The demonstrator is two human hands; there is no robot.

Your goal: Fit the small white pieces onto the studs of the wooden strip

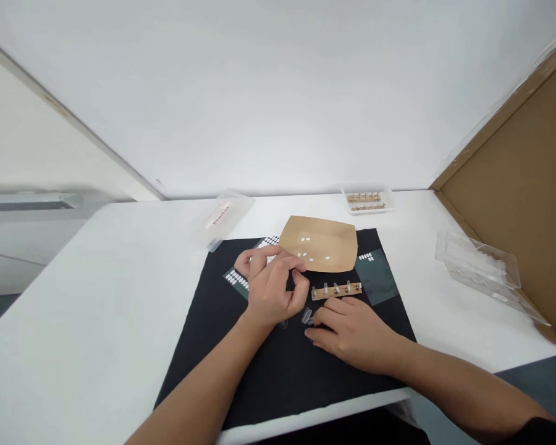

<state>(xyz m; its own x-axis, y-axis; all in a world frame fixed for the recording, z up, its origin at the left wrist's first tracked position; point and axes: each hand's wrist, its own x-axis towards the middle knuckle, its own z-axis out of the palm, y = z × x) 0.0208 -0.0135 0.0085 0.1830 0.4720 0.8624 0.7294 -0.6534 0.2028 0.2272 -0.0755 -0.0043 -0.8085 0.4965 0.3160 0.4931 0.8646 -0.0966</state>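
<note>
Ideally, the right hand [352, 332] should pinch clear pieces [306, 315] edgewise; whether its or the left hand's [271, 293] grip is closed is unclear.

Spotted sheet [237, 280] partly behind left fingers [259, 262]; sleeve [541, 431] cropped

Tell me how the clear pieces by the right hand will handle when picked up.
The clear pieces look small and thin, so they are probably light. Their shiny surface may make them slippery. They seem loose, so might skid if nudged.
</note>
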